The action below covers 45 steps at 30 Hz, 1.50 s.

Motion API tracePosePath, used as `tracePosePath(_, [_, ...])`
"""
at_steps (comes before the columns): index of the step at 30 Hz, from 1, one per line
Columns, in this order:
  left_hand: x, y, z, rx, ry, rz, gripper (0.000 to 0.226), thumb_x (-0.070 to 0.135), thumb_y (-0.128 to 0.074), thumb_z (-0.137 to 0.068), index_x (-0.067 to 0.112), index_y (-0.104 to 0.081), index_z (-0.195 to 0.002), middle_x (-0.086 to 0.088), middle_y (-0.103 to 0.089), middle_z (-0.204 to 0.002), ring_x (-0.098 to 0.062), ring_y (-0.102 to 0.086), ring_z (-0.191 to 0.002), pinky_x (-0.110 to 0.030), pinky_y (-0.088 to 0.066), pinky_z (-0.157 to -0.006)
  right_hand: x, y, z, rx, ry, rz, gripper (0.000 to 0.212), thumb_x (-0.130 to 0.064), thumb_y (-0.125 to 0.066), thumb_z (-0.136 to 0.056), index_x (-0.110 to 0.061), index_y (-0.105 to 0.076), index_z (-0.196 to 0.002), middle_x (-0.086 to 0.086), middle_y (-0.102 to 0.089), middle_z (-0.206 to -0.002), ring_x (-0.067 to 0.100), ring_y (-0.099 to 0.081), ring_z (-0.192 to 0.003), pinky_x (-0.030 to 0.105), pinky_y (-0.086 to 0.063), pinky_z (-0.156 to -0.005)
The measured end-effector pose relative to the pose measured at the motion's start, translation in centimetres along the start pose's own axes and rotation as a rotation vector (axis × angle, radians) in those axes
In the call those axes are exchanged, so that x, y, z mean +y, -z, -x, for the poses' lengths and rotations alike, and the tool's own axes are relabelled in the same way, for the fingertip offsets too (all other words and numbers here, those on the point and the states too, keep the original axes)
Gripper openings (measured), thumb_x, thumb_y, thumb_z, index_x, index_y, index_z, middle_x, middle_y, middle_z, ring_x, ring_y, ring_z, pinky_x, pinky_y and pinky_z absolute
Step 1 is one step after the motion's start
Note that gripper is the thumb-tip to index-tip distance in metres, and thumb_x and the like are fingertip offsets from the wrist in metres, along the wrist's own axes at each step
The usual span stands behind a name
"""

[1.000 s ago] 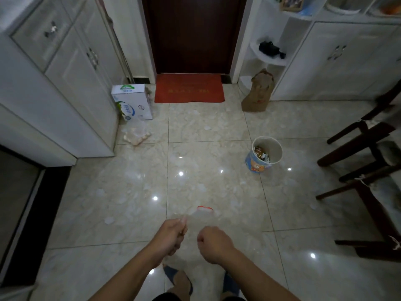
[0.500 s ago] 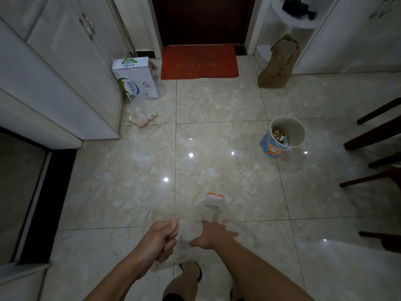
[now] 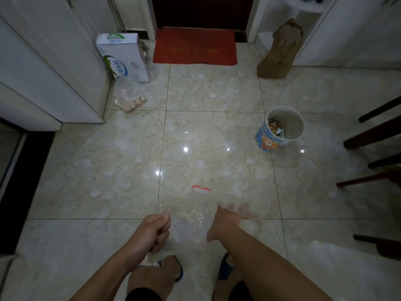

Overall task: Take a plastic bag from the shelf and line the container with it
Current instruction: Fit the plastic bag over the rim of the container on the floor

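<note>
A clear plastic bag [image 3: 191,216] with a small red mark at its far edge hangs spread between my two hands, low in the view. My left hand [image 3: 152,232] pinches the bag's left edge in a closed fist. My right hand [image 3: 225,222] is pushed into the bag's mouth, its fingers blurred behind the film. The container [image 3: 282,127], a small round bin with a blue cartoon-bear print and some rubbish inside, stands on the tiled floor ahead and to the right, well apart from both hands.
White cabinets [image 3: 54,68] line the left wall. A milk carton box [image 3: 123,57] and a clear bag of eggs [image 3: 130,98] sit beside them. A red doormat [image 3: 195,47] lies before the door, a brown paper bag [image 3: 280,53] at right, dark chair legs [image 3: 373,131] far right.
The view has tilted down and drawn nearer the bin. My hands have pulled apart, spreading the bag wider, and my right hand has gone deeper into its opening.
</note>
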<state>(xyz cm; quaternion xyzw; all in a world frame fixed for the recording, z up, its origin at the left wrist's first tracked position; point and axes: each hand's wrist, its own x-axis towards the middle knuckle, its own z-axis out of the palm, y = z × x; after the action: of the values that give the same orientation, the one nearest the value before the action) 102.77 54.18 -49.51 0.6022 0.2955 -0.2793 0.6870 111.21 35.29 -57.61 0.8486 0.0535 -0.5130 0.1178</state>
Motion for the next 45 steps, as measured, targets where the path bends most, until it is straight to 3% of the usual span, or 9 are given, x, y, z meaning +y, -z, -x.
tracePosePath(3, [-2.1, -0.7, -2.1, -0.015, 0.018, -0.03, 0.046, 0.037, -0.04, -0.101, 0.021, -0.035, -0.059, -0.003, -0.024, -0.05, -0.011, -0.016, -0.044, -0.03, -0.011, -0.047, -1.1, -0.5, -1.5, -0.031, -0.069, 0.15, 0.111, -0.055, -0.066, -0.08, -0.012, 0.002, -0.156, 0.02, -0.013, -0.162, 0.044, -0.016, -0.146, 0.073, -0.024, -0.104])
tracePosePath(6, [-4.1, -0.9, -4.6, -0.033, 0.034, -0.064, 0.046, 0.038, -0.041, -0.101, 0.021, -0.036, -0.059, -0.001, -0.025, -0.049, -0.011, -0.018, -0.042, -0.032, -0.011, -0.048, -3.2, -1.9, -3.7, 0.039, 0.055, 0.258, 0.082, -0.044, -0.055, -0.088, -0.01, -0.019, -0.154, 0.021, -0.021, -0.16, 0.048, -0.018, -0.144, 0.078, -0.013, -0.106])
tracePosePath(11, [-6.5, -0.2, -9.1, -0.005, 0.043, -0.038, 0.048, 0.039, -0.042, -0.1, 0.024, -0.037, -0.055, 0.001, -0.026, -0.049, -0.011, -0.017, -0.043, -0.03, -0.012, -0.048, -5.2, -4.4, -9.2, 0.148, 0.353, 0.061, 0.045, -0.028, -0.055, -0.091, -0.014, -0.049, -0.133, 0.015, -0.05, -0.14, 0.034, -0.045, -0.129, 0.047, -0.036, -0.105])
tracePosePath(15, [-8.0, 1.7, -11.7, 0.052, 0.02, -0.029, 0.048, 0.039, -0.043, -0.1, 0.025, -0.038, -0.055, 0.0, -0.027, -0.05, -0.012, -0.019, -0.044, -0.028, -0.015, -0.046, -5.3, -6.7, -14.4, 0.076, 0.259, 0.079, 0.072, -0.032, -0.066, -0.086, -0.021, -0.028, -0.146, 0.017, -0.036, -0.148, 0.04, -0.039, -0.132, 0.052, -0.037, -0.104])
tracePosePath(24, [-10.9, 3.2, -16.5, 0.071, 0.0, -0.087, 0.045, 0.037, -0.043, -0.1, 0.02, -0.039, -0.059, -0.001, -0.029, -0.051, -0.012, -0.02, -0.044, -0.026, -0.016, -0.046, -9.5, -9.7, -22.8, -0.102, 0.336, 0.09, 0.128, -0.049, -0.082, -0.069, -0.042, 0.016, -0.151, 0.005, 0.024, -0.163, 0.05, 0.014, -0.145, 0.084, -0.015, -0.1])
tracePosePath(32, [-11.6, 5.1, -20.6, 0.097, -0.029, -0.056, 0.044, 0.037, -0.044, -0.099, 0.02, -0.047, -0.059, 0.005, -0.032, -0.047, -0.009, -0.023, -0.04, -0.023, -0.019, -0.042, -10.4, -13.0, -29.2, -0.034, 0.331, 0.104, 0.136, -0.046, -0.084, -0.069, -0.044, 0.028, -0.146, 0.007, 0.024, -0.162, 0.048, 0.012, -0.146, 0.08, -0.022, -0.101])
tracePosePath(38, [-13.9, 6.1, -23.8, 0.214, -0.049, -0.245, 0.027, 0.029, -0.054, -0.095, 0.005, -0.064, -0.085, 0.002, -0.049, -0.042, -0.011, -0.044, -0.036, -0.023, -0.038, -0.039, -11.8, -15.7, -35.4, 0.094, 0.369, 0.262, 0.127, -0.066, -0.075, -0.065, -0.043, 0.016, -0.151, 0.011, 0.005, -0.165, 0.048, 0.004, -0.147, 0.083, -0.005, -0.1])
tracePosePath(41, [-15.4, 6.5, -24.9, 0.351, -0.019, -0.389, 0.016, 0.031, -0.064, -0.089, 0.018, -0.059, -0.098, -0.002, -0.062, -0.055, -0.011, -0.059, -0.043, -0.024, -0.046, -0.041, -12.6, -16.8, -38.3, 0.1, 0.344, 0.363, 0.118, -0.067, -0.072, -0.066, -0.042, 0.003, -0.153, 0.01, -0.007, -0.164, 0.047, -0.004, -0.146, 0.082, -0.008, -0.101])
tracePosePath(45, [-17.8, 5.7, -26.1, 0.51, -0.049, -0.839, 0.053, 0.045, -0.066, -0.085, 0.031, -0.037, -0.127, 0.006, -0.06, -0.077, -0.009, -0.06, -0.066, -0.026, -0.046, -0.055, -13.1, -18.3, -41.3, 0.076, 0.352, 0.389, 0.109, -0.064, -0.071, -0.07, -0.04, -0.005, -0.154, 0.009, -0.008, -0.165, 0.048, -0.005, -0.146, 0.084, -0.007, -0.099])
